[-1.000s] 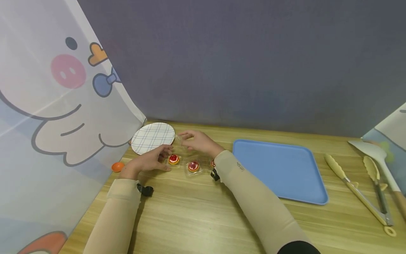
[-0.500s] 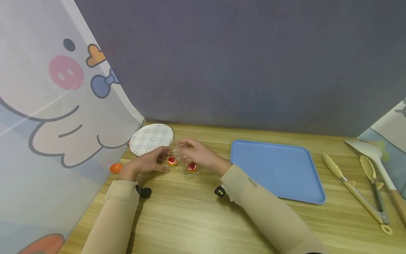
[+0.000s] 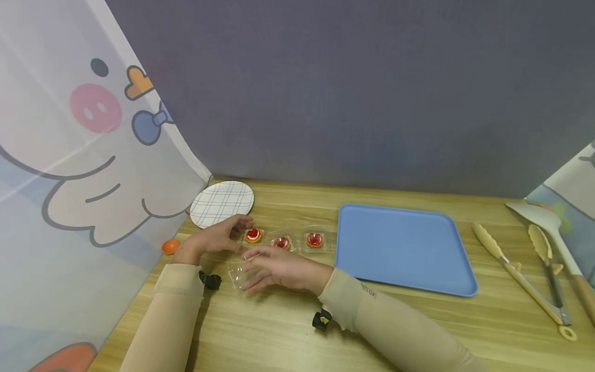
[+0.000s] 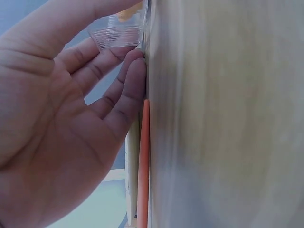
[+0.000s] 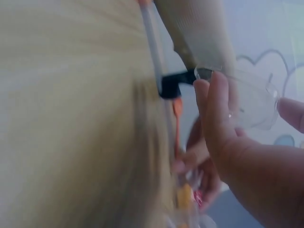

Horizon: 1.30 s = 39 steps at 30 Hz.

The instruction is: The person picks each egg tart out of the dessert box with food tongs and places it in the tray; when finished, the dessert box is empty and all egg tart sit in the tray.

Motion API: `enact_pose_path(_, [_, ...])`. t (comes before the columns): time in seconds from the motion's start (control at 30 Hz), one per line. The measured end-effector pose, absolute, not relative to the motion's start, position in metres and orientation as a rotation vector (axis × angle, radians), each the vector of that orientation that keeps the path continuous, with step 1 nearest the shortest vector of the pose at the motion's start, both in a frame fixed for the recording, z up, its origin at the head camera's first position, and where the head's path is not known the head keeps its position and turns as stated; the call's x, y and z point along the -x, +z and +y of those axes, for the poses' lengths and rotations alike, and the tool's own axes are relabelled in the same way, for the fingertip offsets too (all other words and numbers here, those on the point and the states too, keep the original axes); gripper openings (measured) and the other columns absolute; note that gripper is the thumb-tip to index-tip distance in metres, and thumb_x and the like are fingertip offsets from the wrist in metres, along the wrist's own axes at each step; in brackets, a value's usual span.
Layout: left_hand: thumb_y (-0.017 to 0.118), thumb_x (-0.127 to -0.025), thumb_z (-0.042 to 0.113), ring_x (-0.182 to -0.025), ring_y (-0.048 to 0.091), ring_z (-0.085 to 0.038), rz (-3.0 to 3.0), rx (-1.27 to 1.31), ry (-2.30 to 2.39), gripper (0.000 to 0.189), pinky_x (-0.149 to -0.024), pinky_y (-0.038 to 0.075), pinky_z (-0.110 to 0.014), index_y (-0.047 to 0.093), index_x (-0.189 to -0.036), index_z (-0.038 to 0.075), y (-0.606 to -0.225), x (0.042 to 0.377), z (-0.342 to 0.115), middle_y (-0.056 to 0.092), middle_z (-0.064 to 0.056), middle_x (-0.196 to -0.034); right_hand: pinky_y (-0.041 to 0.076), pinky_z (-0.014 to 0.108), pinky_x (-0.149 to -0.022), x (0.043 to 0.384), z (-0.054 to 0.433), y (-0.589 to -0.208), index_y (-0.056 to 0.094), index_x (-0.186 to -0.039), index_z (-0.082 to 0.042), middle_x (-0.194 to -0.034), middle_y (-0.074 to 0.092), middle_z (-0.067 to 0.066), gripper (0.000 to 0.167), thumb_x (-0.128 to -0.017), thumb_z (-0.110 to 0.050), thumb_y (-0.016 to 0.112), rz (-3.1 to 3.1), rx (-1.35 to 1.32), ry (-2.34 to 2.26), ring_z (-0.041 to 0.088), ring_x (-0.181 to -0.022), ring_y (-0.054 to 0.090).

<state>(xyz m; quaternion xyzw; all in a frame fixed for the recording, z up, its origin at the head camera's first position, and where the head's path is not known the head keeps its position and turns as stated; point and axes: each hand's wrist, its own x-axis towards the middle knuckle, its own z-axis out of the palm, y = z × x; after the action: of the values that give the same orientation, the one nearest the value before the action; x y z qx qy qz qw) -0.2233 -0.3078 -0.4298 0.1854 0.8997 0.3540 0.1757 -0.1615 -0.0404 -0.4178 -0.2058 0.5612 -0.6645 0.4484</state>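
Observation:
My left hand (image 3: 215, 237) steadies a clear plastic box (image 4: 118, 37) between thumb and fingers, low on the wooden table. Inside that box lies a small tart (image 3: 253, 235) with a red topping. A clear plastic lid (image 5: 254, 102) is pinched between the thumb and fingers of my right hand (image 3: 284, 267), in front of the row of boxes. Two more red-topped tarts, a middle tart (image 3: 281, 242) and a right tart (image 3: 314, 239), sit in clear boxes to the right. My right hand partly covers the middle box's front.
Behind my left hand is a white plate (image 3: 223, 203) with a blue check pattern. An orange spoon (image 3: 170, 247) lies by the left wall. To the right are a blue tray (image 3: 404, 248), tongs (image 3: 525, 289) and a turner (image 3: 553, 227).
My right hand has come from behind the left tart toward the front edge of the table, carrying the clear lid. The left hand stays by the left box.

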Motion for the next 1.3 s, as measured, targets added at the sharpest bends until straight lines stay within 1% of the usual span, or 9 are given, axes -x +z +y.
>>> enact_pose_path(0.1, [0.088,-0.086,0.016,-0.133,0.054,-0.034,2.548,-0.531,1.013,0.086,-0.117,0.045,-0.055,0.041,-0.156,-0.001,-0.429,0.223,-0.308,0.055,-0.021,-0.148,0.062,0.048,-0.1,0.154,-0.045,-0.423,0.044,-0.151,0.006,-0.141,0.061,0.026,0.053,-0.104,-0.014,0.056,1.381,0.486,-1.644,0.05,-0.116,0.073])
enact_pose_path(0.27, [0.088,-0.087,0.016,-0.132,0.054,-0.034,2.551,-0.536,1.012,0.082,-0.116,0.045,-0.055,0.043,-0.153,0.0,-0.431,0.224,-0.309,0.056,-0.02,-0.145,0.064,0.047,-0.097,0.145,-0.052,-0.432,0.045,-0.148,0.007,-0.137,0.062,0.024,0.051,-0.102,-0.012,0.057,1.381,0.435,-1.652,0.041,-0.103,0.076])
enact_pose_path(0.5, [0.09,-0.086,0.019,-0.131,0.056,-0.035,2.558,-0.504,0.988,0.078,-0.114,0.048,-0.054,0.048,-0.149,0.002,-0.427,0.222,-0.307,0.057,-0.018,-0.144,0.064,0.049,-0.096,0.138,-0.057,-0.439,0.046,-0.145,0.007,-0.137,0.06,0.019,0.048,-0.103,-0.012,0.06,1.381,0.4,-1.645,0.055,-0.114,0.071])
enact_pose_path(0.7, [0.091,-0.085,0.022,-0.124,0.059,-0.03,2.6,-0.473,0.915,0.082,-0.104,0.052,-0.04,0.048,-0.152,0.004,-0.423,0.22,-0.306,0.059,-0.016,-0.143,0.066,0.049,-0.089,0.134,-0.059,-0.442,0.05,-0.141,0.004,-0.132,0.062,0.019,0.044,-0.103,-0.014,0.062,1.402,0.371,-1.644,0.057,-0.109,0.072])
enact_pose_path(0.87, [0.092,-0.084,0.022,-0.115,0.059,-0.026,2.623,-0.472,0.883,0.084,-0.098,0.052,-0.036,0.048,-0.153,0.002,-0.421,0.219,-0.307,0.061,-0.016,-0.139,0.067,0.048,-0.079,0.131,-0.058,-0.442,0.051,-0.137,-0.001,-0.128,0.062,0.018,0.039,-0.104,-0.019,0.063,1.469,0.395,-1.62,0.058,-0.101,0.074])
enact_pose_path(1.0, [0.093,-0.083,0.022,-0.114,0.06,-0.025,2.643,-0.471,0.858,0.086,-0.099,0.052,-0.04,0.048,-0.154,0.003,-0.421,0.218,-0.31,0.062,-0.015,-0.141,0.067,0.043,-0.067,0.127,-0.056,-0.438,0.048,-0.147,-0.005,-0.137,0.063,0.02,0.048,-0.106,-0.026,0.063,1.639,0.502,-1.511,0.048,-0.084,0.078])
enact_pose_path(1.17, [0.093,-0.083,0.022,-0.118,0.063,-0.028,2.65,-0.46,0.845,0.09,-0.103,0.053,-0.045,0.046,-0.157,0.003,-0.42,0.218,-0.311,0.06,-0.017,-0.147,0.063,0.035,-0.058,0.122,-0.051,-0.429,0.04,-0.162,-0.012,-0.158,0.055,0.016,0.066,-0.105,-0.036,0.065,1.888,0.682,-1.282,0.025,-0.064,0.077])
enact_pose_path(1.23, [0.094,-0.082,0.022,-0.119,0.063,-0.029,2.649,-0.453,0.848,0.091,-0.103,0.054,-0.045,0.046,-0.157,0.002,-0.42,0.218,-0.311,0.06,-0.017,-0.148,0.062,0.03,-0.063,0.12,-0.05,-0.425,0.04,-0.163,-0.014,-0.158,0.056,0.013,0.069,-0.105,-0.041,0.065,2.006,0.775,-1.173,0.018,-0.061,0.075])
enact_pose_path(1.3, [0.094,-0.082,0.022,-0.119,0.064,-0.029,2.65,-0.46,0.843,0.092,-0.103,0.054,-0.046,0.046,-0.157,0.001,-0.421,0.219,-0.311,0.06,-0.018,-0.148,0.062,0.027,-0.078,0.118,-0.047,-0.422,0.041,-0.163,-0.015,-0.155,0.059,0.009,0.07,-0.104,-0.046,0.064,2.16,0.893,-1.028,0.011,-0.069,0.075])
